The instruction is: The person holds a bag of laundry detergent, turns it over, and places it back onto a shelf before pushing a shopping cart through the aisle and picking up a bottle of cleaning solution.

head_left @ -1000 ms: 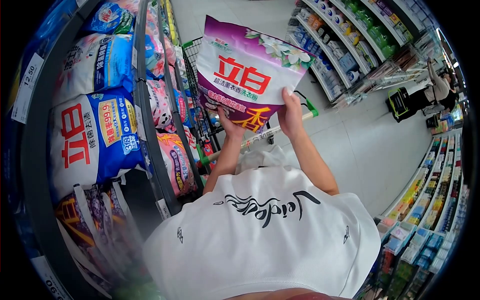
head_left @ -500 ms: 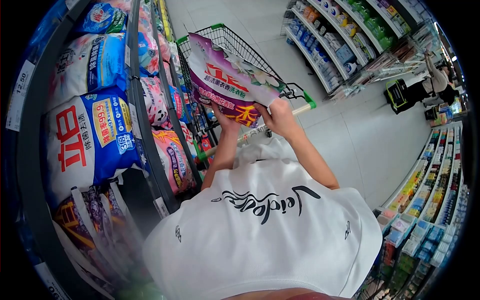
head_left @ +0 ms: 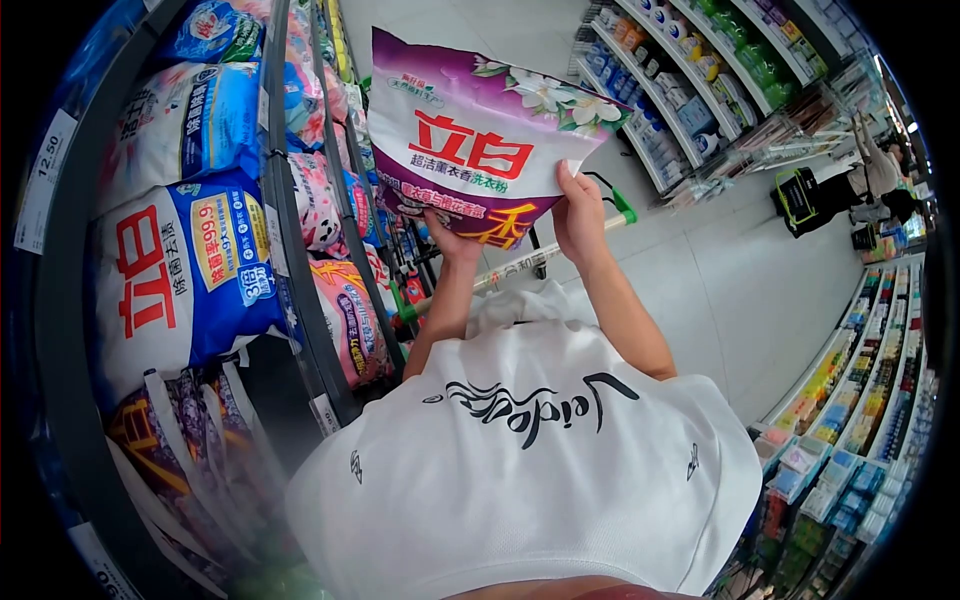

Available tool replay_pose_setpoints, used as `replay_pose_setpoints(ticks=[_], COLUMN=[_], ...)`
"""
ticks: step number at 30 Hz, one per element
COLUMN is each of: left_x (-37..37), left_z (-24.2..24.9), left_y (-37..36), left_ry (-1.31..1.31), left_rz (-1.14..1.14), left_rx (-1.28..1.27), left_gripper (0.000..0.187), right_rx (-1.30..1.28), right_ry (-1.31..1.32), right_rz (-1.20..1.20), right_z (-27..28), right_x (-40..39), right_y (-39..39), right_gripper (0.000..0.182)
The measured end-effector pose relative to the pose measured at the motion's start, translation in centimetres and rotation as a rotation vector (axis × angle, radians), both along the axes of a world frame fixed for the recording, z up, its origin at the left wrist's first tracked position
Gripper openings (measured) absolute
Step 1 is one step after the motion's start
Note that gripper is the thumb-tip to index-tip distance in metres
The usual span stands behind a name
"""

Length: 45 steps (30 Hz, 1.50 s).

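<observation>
Held out in front of me is a purple and white bag of laundry powder (head_left: 470, 150), its printed face with red lettering and white flowers turned toward me. My left hand (head_left: 452, 240) grips the bag's lower edge, with part of its fingers hidden by the bag. At the lower right side, my right hand (head_left: 580, 212) closes on the bag, thumb on the front and the other fingers mostly out of sight behind it. Below and behind the bag is a shopping cart handle (head_left: 497, 270), which neither hand touches.
Close on my left, a dark shelf rack holds a blue and white bag (head_left: 180, 275), another blue and white bag (head_left: 185, 125) and purple bags (head_left: 190, 440). Pink bags (head_left: 350, 320) sit further along. Across the tiled floor (head_left: 690, 280) are shelves of bottles (head_left: 690, 70) and a person (head_left: 870, 165).
The bag has come up and its front now faces me more squarely, hiding more of the cart. My right hand has risen slightly and moved right along its side.
</observation>
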<state>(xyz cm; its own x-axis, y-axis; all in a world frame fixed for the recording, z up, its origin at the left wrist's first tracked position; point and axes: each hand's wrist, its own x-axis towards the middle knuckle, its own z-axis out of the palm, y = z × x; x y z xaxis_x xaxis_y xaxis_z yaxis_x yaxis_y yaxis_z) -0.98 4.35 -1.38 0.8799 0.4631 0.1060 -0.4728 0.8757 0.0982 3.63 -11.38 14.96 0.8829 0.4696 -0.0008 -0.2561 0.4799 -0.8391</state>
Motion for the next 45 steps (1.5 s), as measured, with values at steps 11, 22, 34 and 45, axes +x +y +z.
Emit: replay_pose_setpoints(ticks=[11,22,34,45], left_x=[-0.4,-0.2,0.1,0.3], left_z=[-0.2,-0.6,-0.1,4.8], left_y=[0.5,0.3,0.8,0.6], left_ry=[0.283,-0.026,0.063,-0.244], left_rz=[0.026,0.060,0.014,-0.015], left_rx=[0.025,0.091,-0.060,0.025], left_gripper=[0.084,0.081,0.072,0.073], right_rx=[-0.617,-0.404,-0.607,-0.372], right_ry=[-0.422,-0.437,-0.848,-1.304], right_rz=[-0.206,-0.256,-0.377,0.107], right_z=[4.5,7.2,8.6,10.4], right_x=[1.1,2.1,2.3,1.2], right_y=[-2.2,-0.3,-1.0,-1.8], right_gripper=[0.014,0.010,0.010,0.014])
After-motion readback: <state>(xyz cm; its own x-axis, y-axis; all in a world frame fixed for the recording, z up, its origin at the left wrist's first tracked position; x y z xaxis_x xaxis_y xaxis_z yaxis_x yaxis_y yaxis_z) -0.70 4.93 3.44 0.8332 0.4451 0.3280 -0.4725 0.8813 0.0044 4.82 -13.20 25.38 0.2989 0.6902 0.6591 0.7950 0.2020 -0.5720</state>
